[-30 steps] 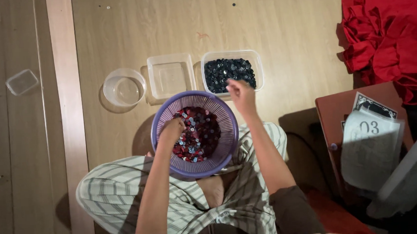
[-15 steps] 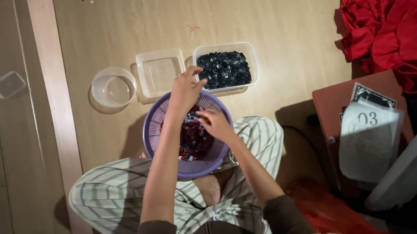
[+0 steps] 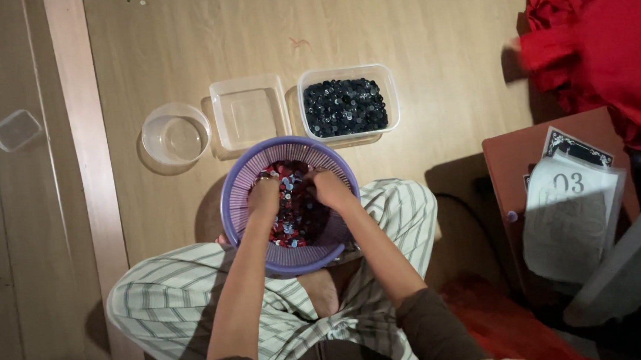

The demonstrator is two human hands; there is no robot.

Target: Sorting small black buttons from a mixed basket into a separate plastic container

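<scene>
Both hands' curled fingers (image 3: 313, 179) now down among mixed buttons (image 3: 293, 215) in purple basket (image 3: 236, 189).

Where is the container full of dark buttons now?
In the head view, the container of dark buttons stands on the floor beyond the purple basket, right of the empty square container.

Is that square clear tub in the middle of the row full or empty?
Empty. The square clear tub shows only bare floor through its bottom, while the tub to its right is filled with small dark pieces.
</scene>
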